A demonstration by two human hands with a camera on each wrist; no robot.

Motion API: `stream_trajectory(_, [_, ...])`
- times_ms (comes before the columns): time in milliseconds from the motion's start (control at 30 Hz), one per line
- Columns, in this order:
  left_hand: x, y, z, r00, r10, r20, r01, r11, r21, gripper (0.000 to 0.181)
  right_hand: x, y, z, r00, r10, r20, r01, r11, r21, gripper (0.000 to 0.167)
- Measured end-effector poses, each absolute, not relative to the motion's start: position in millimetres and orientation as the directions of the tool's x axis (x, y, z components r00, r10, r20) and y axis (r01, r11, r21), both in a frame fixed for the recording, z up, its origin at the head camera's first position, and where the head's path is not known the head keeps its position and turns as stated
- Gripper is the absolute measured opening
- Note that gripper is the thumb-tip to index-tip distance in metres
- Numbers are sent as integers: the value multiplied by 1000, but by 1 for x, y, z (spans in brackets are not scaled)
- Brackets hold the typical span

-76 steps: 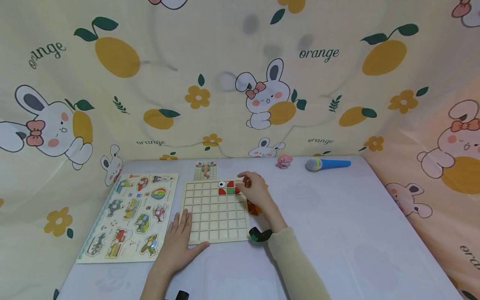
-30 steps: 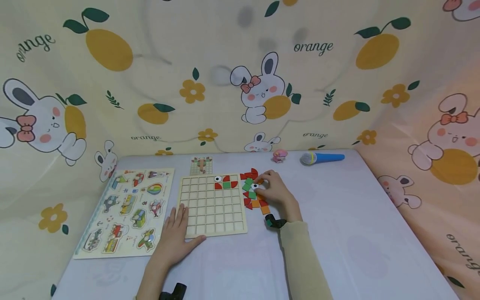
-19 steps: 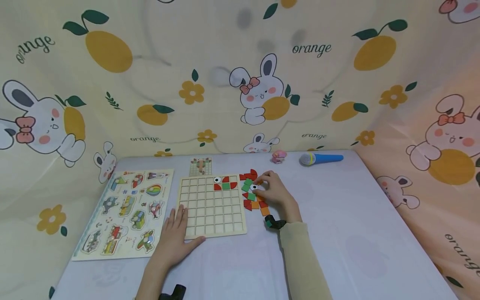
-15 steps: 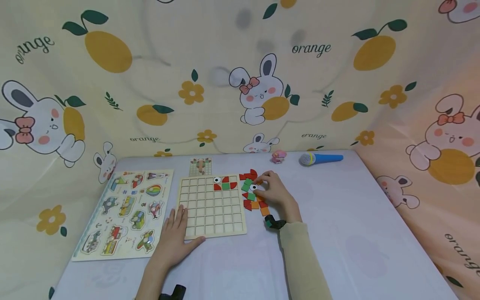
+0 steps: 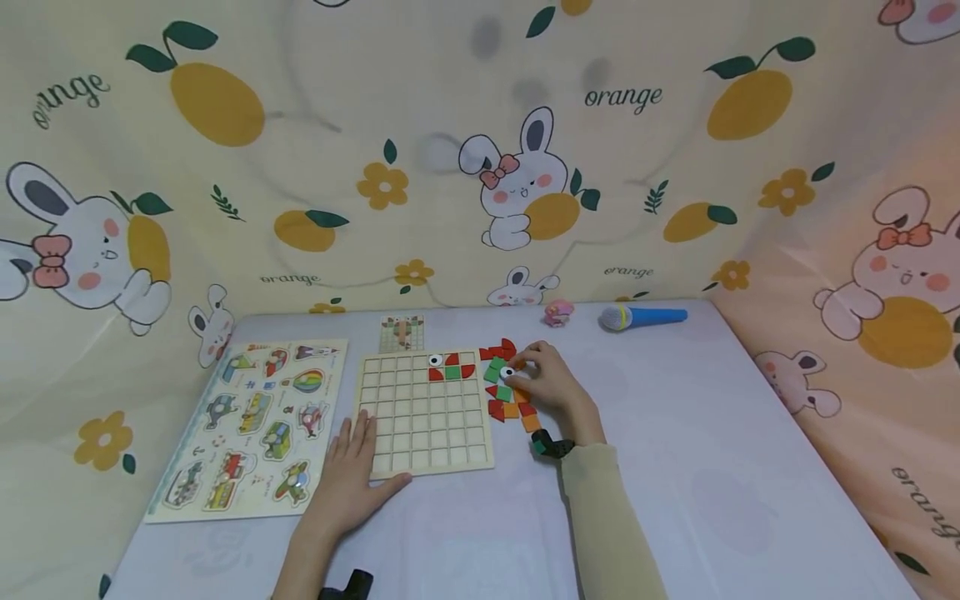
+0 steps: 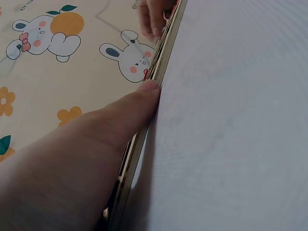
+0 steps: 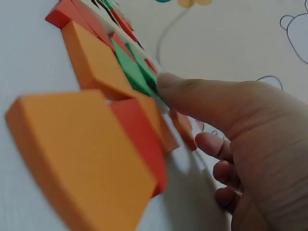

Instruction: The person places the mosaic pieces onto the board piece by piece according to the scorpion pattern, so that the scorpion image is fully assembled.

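In the head view, a wooden grid board (image 5: 423, 429) lies on the table. Several tiles sit in its upper right: an eye tile (image 5: 436, 361), red quarter-round ones and a green square (image 5: 452, 372). My left hand (image 5: 348, 471) rests flat along the board's lower left corner, fingers spread; in the left wrist view its thumb (image 6: 130, 113) touches the board's edge. My right hand (image 5: 555, 383) is over the loose tiles right of the board, thumb and forefinger pinching another eye tile (image 5: 507, 372). In the right wrist view, the thumb (image 7: 192, 94) hides that tile.
Loose red, green and orange tiles (image 5: 531, 422) lie beside the board. A small pattern card (image 5: 402, 333) is behind it, and a picture puzzle board (image 5: 251, 425) at left. A pink figurine (image 5: 558, 313) and a blue toy microphone (image 5: 645, 317) stand at the table's back.
My right hand has moved from the board's upper right corner to the loose tiles and closed its fingertips on an eye tile. My left hand stays on the board. The head view has shifted slightly.
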State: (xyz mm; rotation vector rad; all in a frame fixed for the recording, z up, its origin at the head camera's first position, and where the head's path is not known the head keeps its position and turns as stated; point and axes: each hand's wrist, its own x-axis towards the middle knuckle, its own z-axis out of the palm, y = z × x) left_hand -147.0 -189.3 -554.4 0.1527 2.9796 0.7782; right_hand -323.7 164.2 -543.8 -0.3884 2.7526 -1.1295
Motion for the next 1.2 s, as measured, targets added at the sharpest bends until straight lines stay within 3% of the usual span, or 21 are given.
stream_trajectory(233, [-147, -188, -553, -993, 104, -46, 69, 869, 490, 118, -317, 135, -525, -967, -248, 63, -215, 652, -727, 31])
stream_trajectory(467, [-147, -187, -552, -994, 105, -40, 72, 868, 492, 118, -312, 78, -511, -919, -380, 100, -332, 616, -714, 30])
stream_trajectory(700, [-147, -189, -553, -994, 109, -31, 80, 870, 486, 117, -327, 29, -510, -894, -430, 125, -388, 604, -697, 27])
stream_trajectory(1200, [-146, -191, -556, -993, 113, 18, 107, 856, 506, 115, -340, -18, -525, -901, -432, 34, -370, 727, -579, 26])
